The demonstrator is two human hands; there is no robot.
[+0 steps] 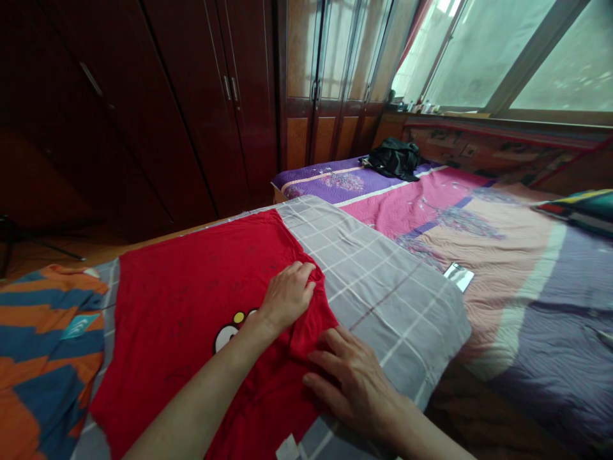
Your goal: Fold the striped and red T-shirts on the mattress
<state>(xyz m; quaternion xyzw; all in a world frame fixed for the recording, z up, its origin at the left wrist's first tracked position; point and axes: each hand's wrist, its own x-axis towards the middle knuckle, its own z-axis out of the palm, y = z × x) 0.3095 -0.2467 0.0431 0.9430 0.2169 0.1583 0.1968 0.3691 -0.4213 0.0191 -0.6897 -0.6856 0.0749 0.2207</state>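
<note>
A red T-shirt (191, 268) with a printed cartoon face lies spread on a grey checked cloth (378, 281). My left hand (290, 294) reaches across the print, its fingers curled onto the shirt's right edge and pinching the fabric there. Nearer to me, my right hand (352, 377) rests at the same edge, fingers apart and touching the red fabric. Creases run through the shirt between the two hands. My left forearm hides part of the printed face. A small white tag or label (288, 448) shows at the bottom.
An orange and blue striped garment (52, 345) lies to the left. Beyond the grey cloth is a bed with a patchwork cover (383, 211), holding a phone (458, 276) and a black garment (395, 158). Dark wardrobes (191, 96) stand behind; windows (498, 51) are at the right.
</note>
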